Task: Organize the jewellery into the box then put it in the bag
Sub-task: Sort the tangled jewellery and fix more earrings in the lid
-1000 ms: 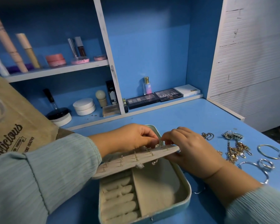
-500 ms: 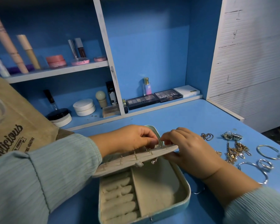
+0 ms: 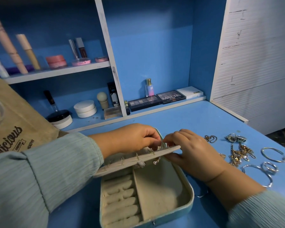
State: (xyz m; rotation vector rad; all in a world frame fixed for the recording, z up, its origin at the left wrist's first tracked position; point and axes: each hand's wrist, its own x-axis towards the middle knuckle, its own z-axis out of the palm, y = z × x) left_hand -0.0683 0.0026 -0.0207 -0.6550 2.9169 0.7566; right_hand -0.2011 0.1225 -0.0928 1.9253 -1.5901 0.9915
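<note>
A pale green jewellery box [image 3: 187, 206] lies open on the blue table, with ring rolls on its left and a bare compartment on its right. Across its back a beige earring panel [image 3: 130, 162] is tilted up, with several earring posts sticking through it. My left hand [image 3: 132, 139] pinches something small at the panel's top edge. My right hand [image 3: 191, 152] holds the panel's right end, thumb under it, fingers curled over the edge. Loose jewellery lies to the right: gold chains [image 3: 238, 153] and silver bangles [image 3: 272, 156]. A brown burlap bag [image 3: 15, 122] stands at the left.
Shelves behind the table hold cosmetics: eyeshadow palettes [image 3: 156, 99], white jars [image 3: 85, 108], a small perfume bottle [image 3: 149, 87]. A white slatted wall [image 3: 257, 63] closes the right side. A silver ring [image 3: 201, 194] lies just right of the box.
Both hands stay at the panel's top edge with only slight finger movement. The panel and box have not shifted.
</note>
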